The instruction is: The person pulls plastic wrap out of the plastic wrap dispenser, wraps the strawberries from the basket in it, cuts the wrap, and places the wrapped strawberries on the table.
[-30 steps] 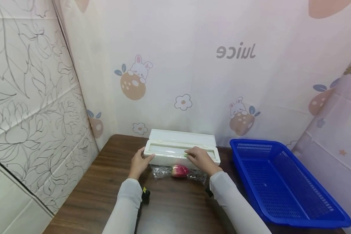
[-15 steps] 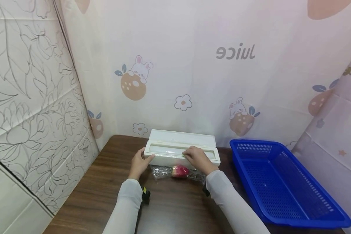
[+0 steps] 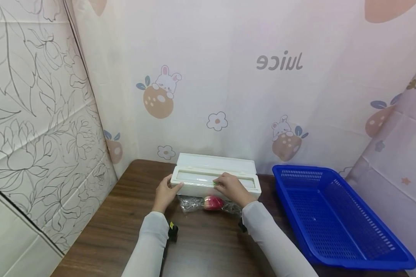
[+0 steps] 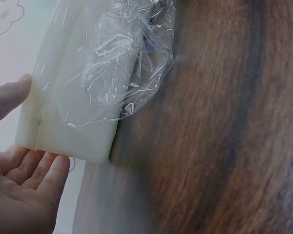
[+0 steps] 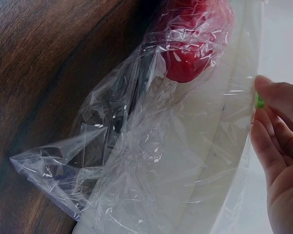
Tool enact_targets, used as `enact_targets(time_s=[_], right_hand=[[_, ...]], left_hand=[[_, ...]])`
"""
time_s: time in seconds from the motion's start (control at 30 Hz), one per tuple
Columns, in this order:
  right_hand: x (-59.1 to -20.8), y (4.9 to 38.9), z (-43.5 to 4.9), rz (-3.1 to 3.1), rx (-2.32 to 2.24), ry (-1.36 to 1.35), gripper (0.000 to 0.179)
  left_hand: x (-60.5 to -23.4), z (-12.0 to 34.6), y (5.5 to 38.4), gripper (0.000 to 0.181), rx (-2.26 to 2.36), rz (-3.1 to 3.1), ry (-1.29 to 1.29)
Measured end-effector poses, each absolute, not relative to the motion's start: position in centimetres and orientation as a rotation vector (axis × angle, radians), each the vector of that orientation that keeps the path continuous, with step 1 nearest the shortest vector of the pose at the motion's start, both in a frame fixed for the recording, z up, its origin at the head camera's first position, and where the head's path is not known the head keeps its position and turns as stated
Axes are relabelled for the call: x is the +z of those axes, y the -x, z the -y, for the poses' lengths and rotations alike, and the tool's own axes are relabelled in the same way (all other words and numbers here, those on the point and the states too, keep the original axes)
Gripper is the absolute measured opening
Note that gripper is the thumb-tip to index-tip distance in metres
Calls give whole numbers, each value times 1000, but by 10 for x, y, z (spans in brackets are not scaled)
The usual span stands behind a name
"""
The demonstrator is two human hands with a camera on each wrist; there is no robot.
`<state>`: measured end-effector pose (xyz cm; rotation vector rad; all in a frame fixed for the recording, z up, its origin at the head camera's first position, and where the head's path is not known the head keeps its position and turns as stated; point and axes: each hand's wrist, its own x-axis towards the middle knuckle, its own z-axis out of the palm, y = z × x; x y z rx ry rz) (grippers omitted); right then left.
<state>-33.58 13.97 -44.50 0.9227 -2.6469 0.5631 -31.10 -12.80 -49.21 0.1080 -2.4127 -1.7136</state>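
Observation:
A long white cling film dispenser (image 3: 202, 189) lies across the table with its lid (image 3: 216, 162) raised at the back. My left hand (image 3: 165, 195) grips its left end, thumb on top and fingers against the end face (image 4: 73, 146). Between thumb and fingers, my right hand (image 3: 234, 190) pinches a small green slide cutter (image 5: 260, 101) on the dispenser's top edge. Clear cling film (image 3: 190, 203) hangs crumpled over the front and spreads onto the table. Under that film, close to the front side, sits a red and pale yellow, fruit-like thing (image 3: 213, 202).
On the right stands a large blue plastic basket (image 3: 364, 264) with perforated walls. The brown wood-grain table (image 3: 194, 246) reaches back to a printed curtain (image 3: 228, 84). Another patterned sheet (image 3: 45, 127) hangs along the left side.
My right hand has slid a little to the left along the dispenser's top edge with the green slide cutter. The left hand, the dispenser and the red thing stay where they were.

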Motion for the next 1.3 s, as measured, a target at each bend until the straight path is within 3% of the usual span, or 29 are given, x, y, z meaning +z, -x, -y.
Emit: enact_targets(time_s=[1.3], right_hand=[[-442, 334, -137, 2607, 493, -1230, 38]], left_hand=[[-491, 127, 307, 69, -1710, 2415, -130]])
